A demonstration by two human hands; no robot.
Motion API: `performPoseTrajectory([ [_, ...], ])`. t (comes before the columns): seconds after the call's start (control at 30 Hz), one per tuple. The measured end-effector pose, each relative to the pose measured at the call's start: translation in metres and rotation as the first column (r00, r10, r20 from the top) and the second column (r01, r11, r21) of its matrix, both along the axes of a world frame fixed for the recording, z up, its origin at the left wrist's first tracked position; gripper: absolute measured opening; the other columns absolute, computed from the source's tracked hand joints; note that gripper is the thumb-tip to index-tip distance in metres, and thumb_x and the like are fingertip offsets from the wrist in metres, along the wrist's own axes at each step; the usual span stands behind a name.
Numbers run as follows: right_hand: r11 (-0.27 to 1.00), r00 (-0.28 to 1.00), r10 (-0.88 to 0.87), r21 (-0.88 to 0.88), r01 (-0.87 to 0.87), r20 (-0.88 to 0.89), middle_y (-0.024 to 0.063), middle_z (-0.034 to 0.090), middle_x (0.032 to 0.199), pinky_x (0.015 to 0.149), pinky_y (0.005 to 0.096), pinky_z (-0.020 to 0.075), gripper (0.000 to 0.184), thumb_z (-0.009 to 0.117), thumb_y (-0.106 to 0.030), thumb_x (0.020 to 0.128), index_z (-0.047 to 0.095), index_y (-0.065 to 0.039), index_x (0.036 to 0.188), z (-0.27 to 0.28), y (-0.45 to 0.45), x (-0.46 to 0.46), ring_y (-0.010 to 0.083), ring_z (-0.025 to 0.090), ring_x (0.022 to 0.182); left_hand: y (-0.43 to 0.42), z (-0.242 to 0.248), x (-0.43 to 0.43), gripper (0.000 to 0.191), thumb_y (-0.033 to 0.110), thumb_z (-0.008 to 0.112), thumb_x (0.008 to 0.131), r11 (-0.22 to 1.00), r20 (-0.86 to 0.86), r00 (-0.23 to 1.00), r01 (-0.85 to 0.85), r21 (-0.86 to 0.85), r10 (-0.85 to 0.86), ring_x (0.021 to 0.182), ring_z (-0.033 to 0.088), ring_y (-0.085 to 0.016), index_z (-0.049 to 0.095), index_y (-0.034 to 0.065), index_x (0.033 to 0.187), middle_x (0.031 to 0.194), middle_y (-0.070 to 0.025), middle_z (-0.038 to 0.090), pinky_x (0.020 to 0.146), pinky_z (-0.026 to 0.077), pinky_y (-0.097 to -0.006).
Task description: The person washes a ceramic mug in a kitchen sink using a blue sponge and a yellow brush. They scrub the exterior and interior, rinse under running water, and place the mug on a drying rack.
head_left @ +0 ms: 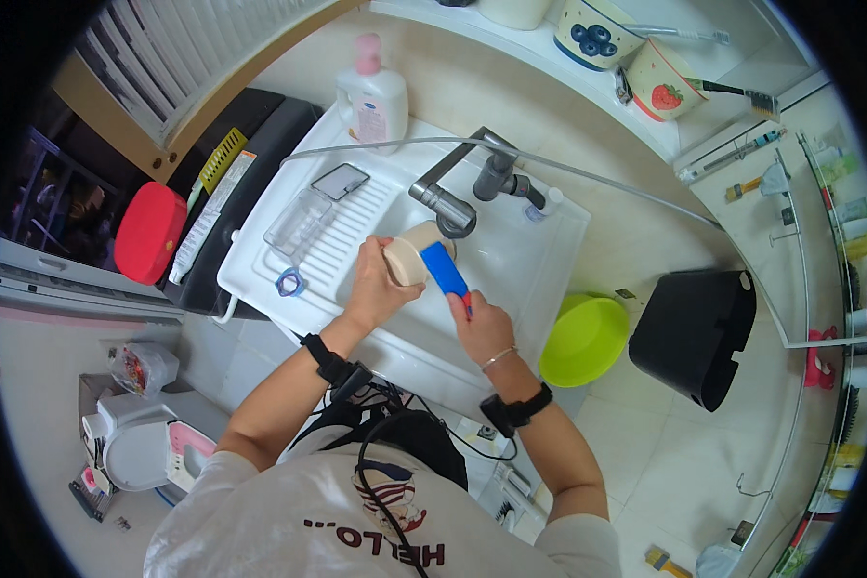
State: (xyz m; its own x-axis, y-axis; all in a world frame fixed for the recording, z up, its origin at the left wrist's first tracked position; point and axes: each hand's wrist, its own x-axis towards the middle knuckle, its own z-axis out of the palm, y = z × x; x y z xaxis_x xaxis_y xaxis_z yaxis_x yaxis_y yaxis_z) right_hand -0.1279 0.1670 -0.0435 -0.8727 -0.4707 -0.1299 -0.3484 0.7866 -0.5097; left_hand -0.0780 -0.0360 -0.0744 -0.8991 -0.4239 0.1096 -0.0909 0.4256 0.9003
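Observation:
Over the white sink basin (488,267), my left hand (379,282) grips a beige round container (408,256), tilted on its side under the faucet. My right hand (482,325) holds a brush with a blue head (444,267) and a red part by the handle. The blue head overlaps the container's right end; whether it touches cannot be told. Just above both hands is the dark grey faucet (444,202). On the ribbed drainboard left of my left hand lie a clear plastic box (300,224), a grey-framed clear lid (341,180) and a blue-purple ring-shaped item (289,282).
A pump bottle (376,101) stands at the sink's back left, and a small white bottle (544,205) behind the basin. A grey hose (592,172) crosses behind the faucet. Right of the sink are a lime-green basin (589,343) and a black bin (693,336). A red case (149,233) lies left.

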Motion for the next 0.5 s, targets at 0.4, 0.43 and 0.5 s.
performPoseTrajectory([
  [0.4, 0.999, 0.998, -0.02, -0.048, 0.017, -0.065, 0.0232, 0.066, 0.068, 0.061, 0.0544, 0.0512, 0.048, 0.053, -0.048, 0.101, 0.059, -0.003, 0.087, -0.003, -0.004, 0.013, 0.0462, 0.064, 0.064, 0.014, 0.009, 0.009, 0.079, 0.005, 0.087, 0.057, 0.971, 0.005, 0.999, 0.049, -0.236, -0.049, 0.113, 0.05, -0.041, 0.049, 0.0037, 0.126, 0.118, -0.0199, 0.052, 0.096, 0.046, -0.0447],
  [0.43, 0.993, 0.988, -0.011, -0.117, -0.007, -0.153, 0.0231, 0.066, 0.068, 0.062, 0.0545, 0.0514, 0.048, 0.053, -0.048, 0.101, 0.059, -0.002, 0.087, -0.006, -0.008, 0.006, 0.0461, 0.064, 0.065, 0.018, 0.009, 0.011, 0.078, 0.003, 0.087, 0.057, 0.952, 0.003, 0.996, 0.086, -0.293, -0.089, 0.113, 0.05, -0.041, 0.05, 0.0038, 0.126, 0.119, -0.0196, 0.052, 0.096, 0.046, -0.0449],
  [0.5, 0.999, 0.993, -0.024, -0.035, 0.02, -0.114, 0.0245, 0.066, 0.071, 0.063, 0.0546, 0.0516, 0.048, 0.053, -0.048, 0.101, 0.061, -0.002, 0.09, -0.012, -0.016, -0.015, 0.0454, 0.065, 0.068, 0.022, 0.01, 0.014, 0.077, 0.001, 0.085, 0.058, 0.904, -0.047, 0.991, 0.091, -0.418, -0.121, 0.114, 0.05, -0.041, 0.051, 0.0044, 0.126, 0.121, -0.0192, 0.052, 0.097, 0.046, -0.0448],
])
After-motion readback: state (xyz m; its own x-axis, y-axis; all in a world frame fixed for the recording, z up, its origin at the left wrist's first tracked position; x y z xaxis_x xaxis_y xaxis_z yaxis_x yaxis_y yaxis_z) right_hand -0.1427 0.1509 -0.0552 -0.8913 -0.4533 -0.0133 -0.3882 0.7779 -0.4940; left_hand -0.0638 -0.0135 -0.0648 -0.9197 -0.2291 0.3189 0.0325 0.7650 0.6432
